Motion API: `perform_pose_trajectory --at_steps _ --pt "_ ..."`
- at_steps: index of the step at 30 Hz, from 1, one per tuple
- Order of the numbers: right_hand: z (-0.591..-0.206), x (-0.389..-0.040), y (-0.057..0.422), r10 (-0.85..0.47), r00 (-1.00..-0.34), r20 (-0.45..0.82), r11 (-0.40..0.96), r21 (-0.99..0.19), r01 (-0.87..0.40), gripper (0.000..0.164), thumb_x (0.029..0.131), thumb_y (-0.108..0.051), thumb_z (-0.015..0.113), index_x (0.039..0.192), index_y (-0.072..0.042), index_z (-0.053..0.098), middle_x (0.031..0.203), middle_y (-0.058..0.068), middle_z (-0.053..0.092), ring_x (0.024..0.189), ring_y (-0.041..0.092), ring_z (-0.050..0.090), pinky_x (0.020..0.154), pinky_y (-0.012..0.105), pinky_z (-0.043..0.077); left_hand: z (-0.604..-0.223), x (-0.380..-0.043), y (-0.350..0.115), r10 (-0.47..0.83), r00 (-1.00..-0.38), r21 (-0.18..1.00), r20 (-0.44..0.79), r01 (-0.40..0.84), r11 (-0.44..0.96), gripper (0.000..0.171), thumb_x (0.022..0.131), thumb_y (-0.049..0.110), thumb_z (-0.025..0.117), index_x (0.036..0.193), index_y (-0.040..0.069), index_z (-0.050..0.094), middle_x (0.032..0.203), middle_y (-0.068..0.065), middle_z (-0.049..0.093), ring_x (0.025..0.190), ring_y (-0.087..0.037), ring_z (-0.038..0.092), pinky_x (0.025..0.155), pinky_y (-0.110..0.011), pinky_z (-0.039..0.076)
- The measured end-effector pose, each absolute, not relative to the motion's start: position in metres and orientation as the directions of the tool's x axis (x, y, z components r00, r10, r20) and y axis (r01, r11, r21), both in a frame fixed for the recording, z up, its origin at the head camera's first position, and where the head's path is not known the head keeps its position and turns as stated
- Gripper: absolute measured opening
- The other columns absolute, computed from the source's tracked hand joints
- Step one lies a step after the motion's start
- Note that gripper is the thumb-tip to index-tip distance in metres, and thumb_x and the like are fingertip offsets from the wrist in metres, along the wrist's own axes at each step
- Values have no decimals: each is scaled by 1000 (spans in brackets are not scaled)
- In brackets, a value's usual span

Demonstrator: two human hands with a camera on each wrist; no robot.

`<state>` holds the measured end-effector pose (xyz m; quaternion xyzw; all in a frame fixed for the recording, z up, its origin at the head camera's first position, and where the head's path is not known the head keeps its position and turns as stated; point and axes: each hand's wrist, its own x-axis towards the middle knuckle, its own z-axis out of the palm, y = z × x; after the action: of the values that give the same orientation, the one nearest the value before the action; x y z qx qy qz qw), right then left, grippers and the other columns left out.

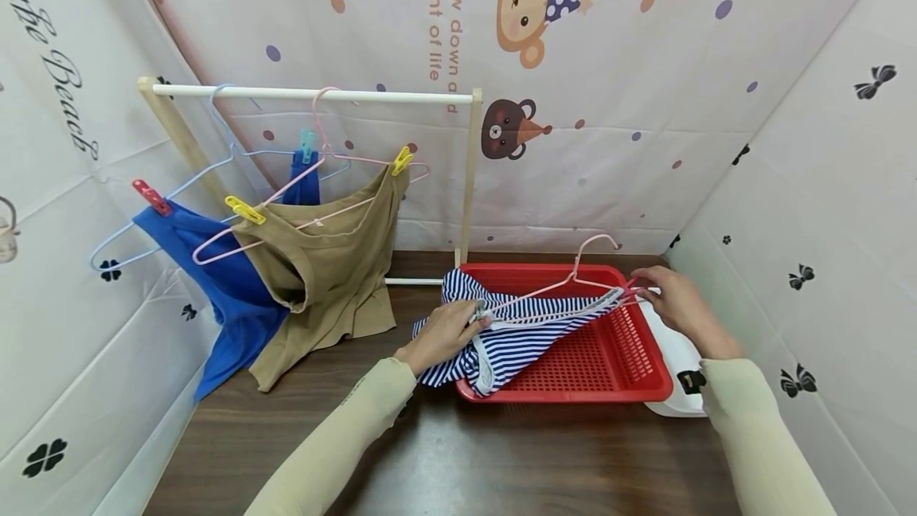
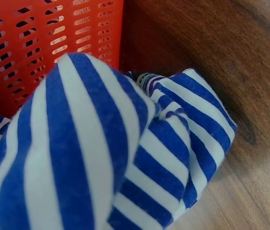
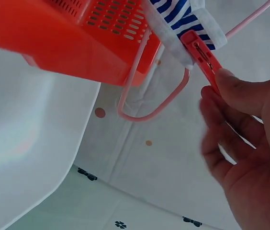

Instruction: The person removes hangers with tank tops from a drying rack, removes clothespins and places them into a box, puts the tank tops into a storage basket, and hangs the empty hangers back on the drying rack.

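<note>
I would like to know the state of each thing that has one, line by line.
Left hand, gripping striped cloth.
Right hand, pinching red peg.
Red peg, tip on striped cloth.
Red basket, upright.
Striped cloth, partly over red basket.
Rack, standing.
Pink hanger with striped cloth, off the rack.
Brown cloth, pegged, hanging.
Blue cloth, pegged, hanging.

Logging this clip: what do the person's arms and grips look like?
The left sleeve and right sleeve are long and pale cream-yellow. A small black item shows by the right wrist. The left grip and right grip are ungloved.
</note>
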<state>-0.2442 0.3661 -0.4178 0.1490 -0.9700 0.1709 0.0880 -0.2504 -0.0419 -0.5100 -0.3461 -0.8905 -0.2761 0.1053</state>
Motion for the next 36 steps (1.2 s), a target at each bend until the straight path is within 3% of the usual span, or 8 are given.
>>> perform_pose_trajectory --at_steps 3,9,13,22,25,33,36 --pt "-418 -245 368 -270 -927 258 886 -310 -345 23 88 3 67 110 5 66 103 25 66 89 39 63 72 51 56 -510 -251 -42 559 -737 418 379 676 607 35 104 47 41 84 18 43 72 5 37 68 -8 38 63 -22 33" --pt "-415 -246 371 -257 -924 283 890 -304 -340 12 85 4 70 96 0 70 89 17 68 71 23 56 54 26 48 -510 -251 -41 563 -737 411 373 676 612 35 104 47 39 85 17 43 73 5 38 69 -8 39 64 -22 34" --pt "-413 -246 371 -243 -926 289 898 -294 -327 6 86 3 70 92 1 71 82 14 68 65 19 51 51 23 41 -508 -250 -41 563 -739 414 369 673 613 35 104 46 40 85 17 43 73 5 38 69 -8 39 64 -22 33" --pt "-400 -240 376 -186 -922 341 911 -291 -292 4 87 0 71 90 3 70 77 15 66 62 20 48 48 23 36 -507 -250 -42 561 -742 420 366 670 612 31 104 42 45 85 18 43 73 5 38 70 -8 40 64 -22 34" --pt "-395 -239 381 -126 -935 331 927 -296 -230 12 88 -6 71 96 3 70 79 18 66 64 23 50 50 26 36 -507 -249 -43 559 -750 422 353 661 620 32 104 44 43 86 18 44 73 5 38 70 -8 41 64 -22 34" --pt "-397 -229 404 -37 -960 277 945 -302 -123 36 90 -20 68 115 6 63 106 30 64 93 43 56 70 53 47 -505 -248 -41 555 -756 427 346 654 625 33 104 47 40 88 18 46 74 5 41 71 -9 43 65 -23 35" --pt "-406 -225 410 -26 -965 262 950 -293 -105 36 91 -20 66 115 7 63 107 31 63 94 45 55 70 55 47 -505 -247 -41 555 -760 428 338 650 628 33 104 47 39 88 19 46 75 4 42 71 -10 43 66 -23 36"
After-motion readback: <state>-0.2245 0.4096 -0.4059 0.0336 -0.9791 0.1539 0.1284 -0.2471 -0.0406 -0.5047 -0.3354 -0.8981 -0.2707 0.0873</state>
